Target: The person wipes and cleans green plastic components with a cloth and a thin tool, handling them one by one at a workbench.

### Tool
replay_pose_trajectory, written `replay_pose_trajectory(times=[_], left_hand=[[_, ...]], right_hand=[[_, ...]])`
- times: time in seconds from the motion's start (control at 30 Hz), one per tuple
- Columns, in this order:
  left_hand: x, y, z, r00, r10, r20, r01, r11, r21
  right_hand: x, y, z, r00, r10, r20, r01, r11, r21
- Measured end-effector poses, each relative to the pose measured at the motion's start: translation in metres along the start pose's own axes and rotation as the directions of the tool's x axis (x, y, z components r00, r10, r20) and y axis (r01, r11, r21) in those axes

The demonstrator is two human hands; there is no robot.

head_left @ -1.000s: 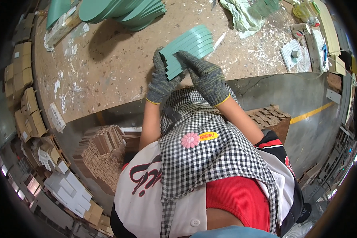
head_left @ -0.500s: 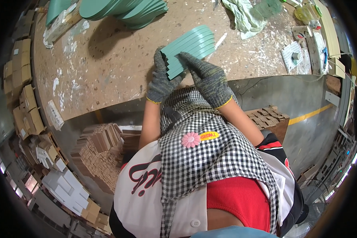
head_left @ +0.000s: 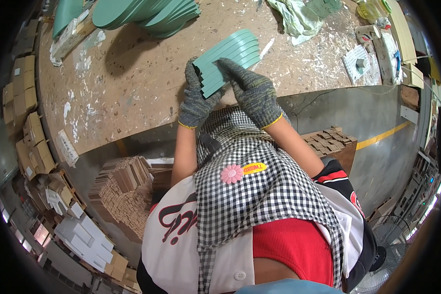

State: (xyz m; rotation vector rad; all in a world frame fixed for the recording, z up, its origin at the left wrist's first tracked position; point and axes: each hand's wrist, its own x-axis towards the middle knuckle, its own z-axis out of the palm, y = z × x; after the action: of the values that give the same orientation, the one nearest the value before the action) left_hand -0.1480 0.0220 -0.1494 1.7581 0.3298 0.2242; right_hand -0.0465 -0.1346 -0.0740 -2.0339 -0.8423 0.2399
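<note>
Just below our viewpoint, we look down on a person's black-and-white checked apron (head_left: pixel 250 201) with a pink flower (head_left: pixel 232 173) on its front. Beyond it, two hands in grey knit gloves meet around a fan of green strips (head_left: pixel 236 49), held over the near part of a worn wooden table (head_left: pixel 147 93). We see the left hand (head_left: pixel 196 95) gripping the strips at their left end, its thumb along the edge. The right hand (head_left: pixel 255 93) lies at their lower right, its index finger stretched across the upper face; its thumb is hidden, so we cannot tell whether it closes on them. Farther across the table, we find a paper cup (head_left: pixel 366 33) at the right, a crumpled pale green cloth (head_left: pixel 299 22), and a heap of curved green pieces (head_left: pixel 132 13) at the upper left. Lower down, beyond the table's edge, stacks of brown strips (head_left: pixel 125 191) stand on the floor (head_left: pixel 372 115), and cardboard boxes (head_left: pixel 25 83) line the far left.
</note>
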Motion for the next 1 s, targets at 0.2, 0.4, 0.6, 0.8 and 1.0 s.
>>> replay_pose_trajectory(times=[0.2,0.4,0.6,0.8,1.0], left_hand=[[0.002,-0.012,0.002,0.996,-0.062,0.057,0.067,0.993,-0.097],[-0.001,-0.028,0.004,1.000,0.009,-0.019,-0.010,0.998,-0.064],[0.004,0.010,0.005,0.996,0.090,0.001,-0.090,0.994,0.066],[0.006,-0.006,0.007,0.993,0.112,-0.035,-0.106,0.984,0.142],[0.005,0.002,0.011,0.993,0.093,-0.076,-0.086,0.992,0.094]], right_hand=[[0.002,-0.022,0.000,0.961,0.162,0.224,-0.133,0.981,-0.139],[0.006,-0.029,-0.002,0.968,0.158,0.193,-0.111,0.965,-0.236],[0.001,-0.021,0.004,0.973,0.109,0.205,-0.069,0.979,-0.193],[0.005,-0.004,0.001,0.998,0.062,0.033,-0.061,0.997,-0.044],[0.016,0.002,-0.035,0.987,0.161,0.024,-0.161,0.987,0.007]])
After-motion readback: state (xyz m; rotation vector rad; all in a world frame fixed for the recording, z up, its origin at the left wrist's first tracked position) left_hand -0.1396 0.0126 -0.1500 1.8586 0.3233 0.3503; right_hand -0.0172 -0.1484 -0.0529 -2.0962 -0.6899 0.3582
